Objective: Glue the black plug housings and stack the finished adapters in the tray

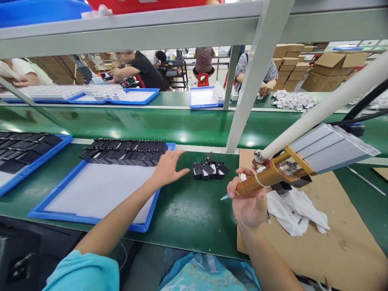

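My left hand [169, 167] is open, thumb and fingers spread, beside the right end of the rows of black power adapter casings [124, 153]. Those rows stand along the far side of a blue tray [93, 220] lined with a white sheet. Nothing shows in that hand. My right hand [251, 202] is closed round a gold cylindrical tool [253, 184] with a pale blue pointed tip, which points down and left. Between my hands, a small cluster of black casings [210, 169] lies on the green table, white showing inside some.
Another blue tray [36, 161] of black casings is at left. At right, a crumpled white cloth [298, 212] lies on cardboard [342, 250]. A white pole [327, 103] and grey metal body [333, 147] adjoin the tool. Shelf post [247, 76] rises ahead; people work beyond.
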Tool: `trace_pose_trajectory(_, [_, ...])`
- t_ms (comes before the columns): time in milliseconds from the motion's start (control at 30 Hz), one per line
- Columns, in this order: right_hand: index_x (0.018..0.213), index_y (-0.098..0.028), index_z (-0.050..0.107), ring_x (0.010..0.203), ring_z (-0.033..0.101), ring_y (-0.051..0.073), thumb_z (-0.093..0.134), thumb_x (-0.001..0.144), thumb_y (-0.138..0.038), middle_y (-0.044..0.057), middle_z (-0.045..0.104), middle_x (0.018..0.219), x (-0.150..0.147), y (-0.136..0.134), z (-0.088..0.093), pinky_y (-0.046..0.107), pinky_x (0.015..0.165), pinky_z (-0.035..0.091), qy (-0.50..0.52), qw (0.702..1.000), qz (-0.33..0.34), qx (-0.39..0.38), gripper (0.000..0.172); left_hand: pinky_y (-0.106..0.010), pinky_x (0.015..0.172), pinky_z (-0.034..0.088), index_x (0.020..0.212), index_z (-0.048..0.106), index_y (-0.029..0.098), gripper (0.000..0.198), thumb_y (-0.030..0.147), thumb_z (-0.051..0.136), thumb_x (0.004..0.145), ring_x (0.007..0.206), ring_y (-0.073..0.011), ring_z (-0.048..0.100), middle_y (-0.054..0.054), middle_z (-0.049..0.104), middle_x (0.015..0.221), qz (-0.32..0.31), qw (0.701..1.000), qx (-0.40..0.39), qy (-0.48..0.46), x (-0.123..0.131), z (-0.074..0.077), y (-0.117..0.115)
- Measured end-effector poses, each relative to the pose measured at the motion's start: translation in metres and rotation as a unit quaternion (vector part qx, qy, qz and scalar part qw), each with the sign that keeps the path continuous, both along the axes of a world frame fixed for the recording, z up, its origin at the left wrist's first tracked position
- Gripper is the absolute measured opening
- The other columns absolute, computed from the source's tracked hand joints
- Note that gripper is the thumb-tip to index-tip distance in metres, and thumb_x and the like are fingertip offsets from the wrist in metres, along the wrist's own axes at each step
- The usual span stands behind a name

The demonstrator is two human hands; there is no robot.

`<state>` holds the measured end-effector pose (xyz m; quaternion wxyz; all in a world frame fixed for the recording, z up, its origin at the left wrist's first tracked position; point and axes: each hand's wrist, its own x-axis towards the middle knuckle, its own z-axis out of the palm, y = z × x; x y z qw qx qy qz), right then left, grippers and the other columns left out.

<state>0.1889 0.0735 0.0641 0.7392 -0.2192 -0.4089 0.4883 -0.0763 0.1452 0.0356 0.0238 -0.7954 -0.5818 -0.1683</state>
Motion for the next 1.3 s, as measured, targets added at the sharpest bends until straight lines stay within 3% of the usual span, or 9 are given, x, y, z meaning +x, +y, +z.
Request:
trace_pose_trajectory(67, [0.109,-0.03,0.051,0.047,0.053,0.008,0.053,0.083,-0.056,0.002,0.056,0.105,-0.001,0.0,0.0,0.028,0.045,0.038,-0.008,1.0,-0.004,0.002,0.037,-0.046,0.098,0.042,0.142,0.038,0.02,0.08,0.053,0.07,0.076,0.121,-0.0332,0.051,-0.014,0.056,0.133,-0.073,0.993,-0.074,-0.051,0.027,-0.004,-0.002])
trace_pose_trajectory(167, [0.107,-0.029,0.05,0.047,0.052,0.008,0.053,0.083,-0.056,0.002,0.055,0.104,-0.002,-0.001,0.001,0.028,0.045,0.038,-0.009,1.0,-0.007,0.003,0.037,-0.046,0.096,0.045,0.138,0.043,0.018,0.077,0.043,0.076,0.073,0.115,-0.0314,0.057,-0.014,0.062,0.124,-0.071,0.983,-0.13,-0.113,0.049,-0.007,-0.002])
trace_pose_trajectory(400, [0.106,-0.029,0.051,0.047,0.055,0.008,0.055,0.083,-0.055,0.001,0.055,0.104,-0.002,-0.003,0.005,0.028,0.046,0.038,0.008,1.0,0.011,0.009,0.036,-0.041,0.096,0.05,0.129,0.053,0.026,0.06,0.026,0.075,0.073,0.11,-0.026,0.06,-0.008,0.062,0.124,-0.153,0.936,-0.265,-0.174,0.029,0.013,-0.053])
trace_pose_trajectory(600, [0.108,-0.03,0.048,0.046,0.053,0.008,0.055,0.081,-0.058,0.001,0.055,0.103,-0.002,-0.003,0.005,0.028,0.044,0.037,-0.004,1.0,0.006,-0.004,0.039,-0.047,0.108,0.042,0.133,0.051,0.028,0.057,0.038,0.071,0.081,0.126,-0.0267,0.052,-0.008,0.055,0.139,-0.082,0.94,-0.206,-0.258,0.039,-0.007,-0.097])
trace_pose_trajectory(800, [0.107,-0.03,0.049,0.047,0.053,0.007,0.056,0.081,-0.056,0.0,0.055,0.104,-0.005,-0.002,0.006,0.027,0.043,0.037,-0.002,1.0,0.011,-0.002,0.038,-0.04,0.092,0.055,0.118,0.064,0.022,0.034,0.042,0.057,0.091,0.111,-0.0247,0.064,-0.01,0.066,0.125,0.044,0.879,-0.204,-0.429,0.046,-0.028,-0.106])
trace_pose_trajectory(933, [0.107,-0.03,0.048,0.046,0.051,0.007,0.054,0.083,-0.058,0.0,0.056,0.103,-0.009,-0.002,0.008,0.027,0.044,0.037,-0.013,1.0,0.012,-0.005,0.037,-0.043,0.097,0.052,0.12,0.065,0.024,0.037,0.044,0.059,0.089,0.12,-0.0271,0.06,-0.009,0.061,0.135,0.051,0.921,-0.13,-0.363,0.058,-0.04,-0.115])
trace_pose_trajectory(1033, [0.106,-0.029,0.047,0.044,0.05,0.006,0.055,0.082,-0.058,0.0,0.057,0.101,-0.016,-0.002,0.011,0.026,0.042,0.036,-0.007,1.0,0.021,-0.004,0.037,-0.047,0.097,0.05,0.124,0.061,0.023,0.051,0.044,0.072,0.079,0.112,-0.0298,0.063,-0.01,0.068,0.122,0.064,0.952,-0.107,-0.279,0.067,-0.048,-0.119])
trace_pose_trajectory(1167, [0.106,-0.029,0.048,0.045,0.052,0.006,0.057,0.084,-0.054,0.0,0.058,0.1,-0.028,-0.002,0.012,0.025,0.041,0.036,0.015,0.999,0.049,0.007,0.035,-0.038,0.084,0.054,0.118,0.062,0.024,0.037,0.041,0.065,0.085,0.094,-0.0253,0.069,-0.006,0.073,0.107,0.074,0.949,-0.129,-0.279,0.071,-0.046,-0.121])
trace_pose_trajectory(1300, [0.105,-0.029,0.047,0.045,0.052,0.006,0.058,0.083,-0.056,0.0,0.059,0.101,-0.037,-0.002,0.014,0.025,0.041,0.038,0.011,0.998,0.062,0.004,0.037,-0.029,0.067,0.054,0.125,0.058,0.028,0.043,0.041,0.064,0.085,0.067,-0.0172,0.067,-0.001,0.074,0.103,0.05,0.936,-0.144,-0.319,0.072,-0.036,-0.125])
